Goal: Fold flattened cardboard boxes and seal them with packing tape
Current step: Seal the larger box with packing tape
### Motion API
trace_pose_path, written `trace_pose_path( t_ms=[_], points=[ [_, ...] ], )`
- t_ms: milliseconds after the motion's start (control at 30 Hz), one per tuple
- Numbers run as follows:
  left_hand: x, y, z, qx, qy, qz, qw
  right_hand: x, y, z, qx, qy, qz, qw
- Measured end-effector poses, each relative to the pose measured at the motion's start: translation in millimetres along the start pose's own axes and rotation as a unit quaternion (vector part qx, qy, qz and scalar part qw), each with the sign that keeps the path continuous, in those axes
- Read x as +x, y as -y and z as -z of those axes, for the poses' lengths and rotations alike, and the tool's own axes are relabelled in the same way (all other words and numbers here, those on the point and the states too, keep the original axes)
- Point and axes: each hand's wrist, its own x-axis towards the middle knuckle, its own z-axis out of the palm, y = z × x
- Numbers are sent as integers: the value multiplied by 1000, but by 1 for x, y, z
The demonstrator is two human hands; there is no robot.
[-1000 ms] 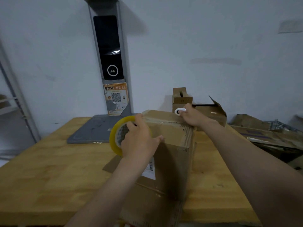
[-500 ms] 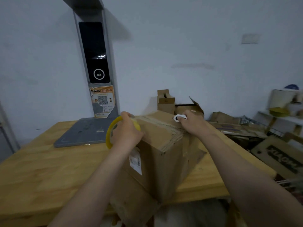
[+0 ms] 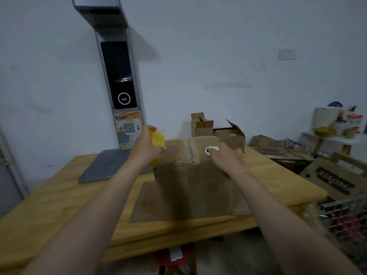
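Left grip (image 3: pixel 147 149) is curled round the tape roll (image 3: pixel 158 138) at the top left edge of the box (image 3: pixel 198 179). Right grip (image 3: pixel 228 155) pinches a small white thing (image 3: pixel 212 149), maybe a cutter, can't tell, resting on the box top. The box sits upright on the table (image 3: pixel 49 205), flaps closed. Pretty sure I'm taping the top seam. Next I need to pull the tape straight along it and press it flat.

Tape roll (image 3: pixel 158 138) partly behind left hand (image 3: pixel 147 148).
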Motion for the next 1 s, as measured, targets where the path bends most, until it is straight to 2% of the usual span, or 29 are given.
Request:
trace_pose_path(
  t_ms=[133, 300, 500, 567, 667, 700, 767, 900, 1000],
  points=[
    [-15, 19, 37, 25, -32, -15, 999, 0, 35, -41, 69, 46, 32, 996],
    [-27, 43, 60, -49, -28, 18, 998, 0, 67, -88, 78, 69, 77, 992],
    [-39, 54, 57, -53, -10, 24, 998, 5, 58, -87, 99, 62, 92, 989],
    [-39, 48, 51, -41, -18, 13, 999, 3, 54, -75, 151, 27, 109, 982],
    [-36, 39, 37, 21, -30, -12, 999, 1, 36, -46, 210, -105, 106, 966],
    [-35, 36, 31, 67, -33, -18, 997, 3, 25, -38, 203, -136, 98, 965],
    [-33, 28, 18, 155, -34, -20, 987, 9, -1, -25, 153, -141, 66, 976],
    [-26, 19, -5, 220, -48, -11, 974, 19, -56, -26, -5, -54, -16, 998],
    [-20, 15, -17, 216, -52, -3, 975, 28, -97, -40, -49, 14, -56, 997]
  ],
)
